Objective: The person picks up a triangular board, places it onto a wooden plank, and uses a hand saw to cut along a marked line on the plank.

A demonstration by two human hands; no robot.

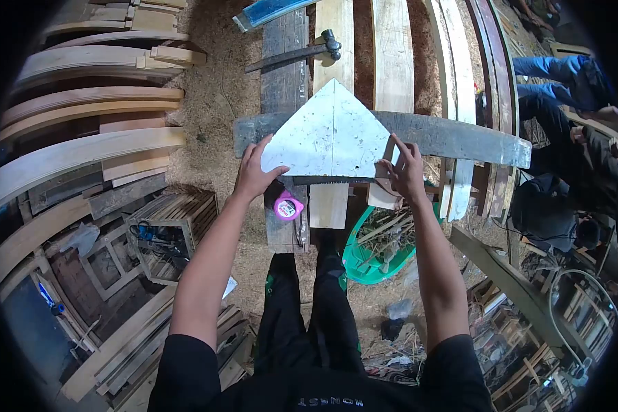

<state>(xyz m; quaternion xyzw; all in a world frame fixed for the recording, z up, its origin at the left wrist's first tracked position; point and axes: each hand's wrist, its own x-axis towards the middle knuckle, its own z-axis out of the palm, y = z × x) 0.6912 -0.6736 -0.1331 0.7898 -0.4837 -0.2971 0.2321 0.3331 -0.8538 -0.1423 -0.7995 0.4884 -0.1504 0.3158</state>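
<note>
A white triangular board (329, 134) with a line down its middle lies over a grey plank (453, 137), its point facing away from me. My left hand (257, 170) grips its left corner, thumb on top. My right hand (406, 170) holds the opposite corner, fingers bent round the edge. Just below the board's near edge shows a dark narrow strip (323, 180), partly hidden; I cannot make out what it is. A pink tape measure (288, 206) lies near my left hand. Beyond the board's tip rests a hammer (332, 45).
Long boards (393, 62) run away from me under the plank. A green basket (350, 257) of wood scraps stands beside my legs. Curved timber pieces (82, 151) are stacked at left, near a slatted crate (161, 237). Another person (570, 82) is at far right.
</note>
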